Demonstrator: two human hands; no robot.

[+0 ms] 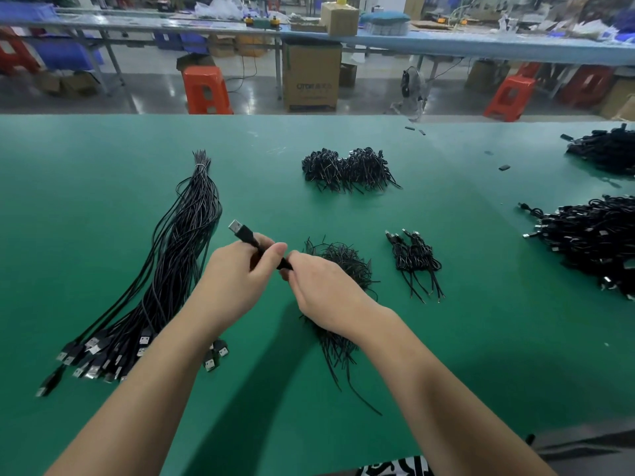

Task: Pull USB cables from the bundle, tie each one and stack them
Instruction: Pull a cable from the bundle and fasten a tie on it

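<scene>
Both hands, left hand (237, 269) and right hand (321, 290), gripped one USB cable (245, 234). Its plug pointed to 10 o'clock. The bundle (171, 269) lay on the desk (481, 338) at 9 o'clock, maybe touching the left arm.

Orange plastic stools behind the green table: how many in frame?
4 clearly: one orange plastic stool left of the big cardboard box, two at right, one at the far left edge. A fifth may hide behind the right pair, under the bench.

USB cable (244, 233) between both hands
</scene>
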